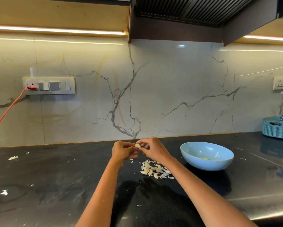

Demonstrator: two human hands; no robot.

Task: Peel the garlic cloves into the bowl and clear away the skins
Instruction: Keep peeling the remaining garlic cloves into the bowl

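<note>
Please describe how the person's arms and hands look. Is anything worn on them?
Both forearms are bare up to the bottom edge of the picture: no sleeves show. The left hand and the right hand wear no gloves. No watch, bracelet or ring can be seen on them, though the fingers are too small to be sure about rings.

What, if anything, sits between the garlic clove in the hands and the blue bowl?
Nothing visible. The garlic clove is held above the black counter, and the blue bowl sits open to its right; the skin pile lies nearer, off that path.
</note>
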